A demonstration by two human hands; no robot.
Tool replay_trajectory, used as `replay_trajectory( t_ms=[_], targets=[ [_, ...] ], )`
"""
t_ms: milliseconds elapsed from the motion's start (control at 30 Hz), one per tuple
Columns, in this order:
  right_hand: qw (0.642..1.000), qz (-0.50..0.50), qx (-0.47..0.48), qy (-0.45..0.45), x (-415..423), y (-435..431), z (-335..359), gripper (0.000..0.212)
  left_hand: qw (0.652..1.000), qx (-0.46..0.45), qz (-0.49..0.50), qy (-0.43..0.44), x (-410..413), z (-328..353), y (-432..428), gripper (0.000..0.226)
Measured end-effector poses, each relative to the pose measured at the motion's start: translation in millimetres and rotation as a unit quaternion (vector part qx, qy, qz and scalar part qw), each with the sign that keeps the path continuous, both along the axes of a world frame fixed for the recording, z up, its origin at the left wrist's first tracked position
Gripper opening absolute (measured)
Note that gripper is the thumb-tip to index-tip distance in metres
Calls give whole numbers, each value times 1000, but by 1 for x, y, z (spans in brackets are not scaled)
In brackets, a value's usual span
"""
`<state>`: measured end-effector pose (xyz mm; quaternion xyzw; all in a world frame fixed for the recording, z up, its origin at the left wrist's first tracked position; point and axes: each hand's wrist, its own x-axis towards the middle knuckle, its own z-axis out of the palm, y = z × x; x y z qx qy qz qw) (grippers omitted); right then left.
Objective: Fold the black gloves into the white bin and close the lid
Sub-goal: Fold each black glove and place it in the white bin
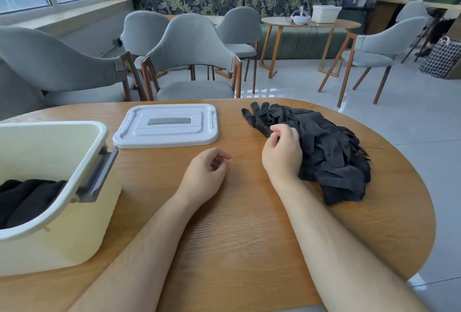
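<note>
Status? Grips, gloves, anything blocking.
Left grip idle on table, empty. Right grip pinches glove pile at its edge. White bin open, black gloves inside; lid flat on table. Bin mouth unobstructed.

Both my forearms are bare and reach forward over the desk [244,224] from the lower edge of the view. My left hand [207,174] rests on its outer edge, palm turned inward, fingers loosely curled and holding nothing. My right hand [282,152] lies further forward, back upward, its curled fingers and thumb pinching the near edge of the black gloves [331,152].
</note>
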<state>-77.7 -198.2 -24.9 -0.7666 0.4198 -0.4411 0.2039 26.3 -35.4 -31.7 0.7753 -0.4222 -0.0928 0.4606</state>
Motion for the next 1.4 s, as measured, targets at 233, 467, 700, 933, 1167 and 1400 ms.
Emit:
replay_trajectory(
  t_ms=[233, 467, 700, 933, 1167, 1400],
  targets=[
    [974, 116, -36, -190, -14, 9, 16, 16, 998, -45, 1, 48, -8, 8, 1, 16],
    [909, 316, 182, -204, -10, 37, 27, 16, 944, -132, 12, 302, -6, 17, 4, 54],
    [868, 335, 283, -231, 0, 51, 23, 49, 900, -218, -31, 375, -7, 15, 12, 69],
    [737, 272, 579, -219, -4, 87, 8, 35, 908, -240, 11, 342, -13, 12, 20, 59],
    [971, 186, 81, -127, -20, 91, 22, 21, 966, -136, 150, 158, -13, 3, 40, 16],
    [879, 342, -178, 279, -29, 124, -5, 35, 943, -162, 191, 220, -9, 10, 68, 42]
  ],
)
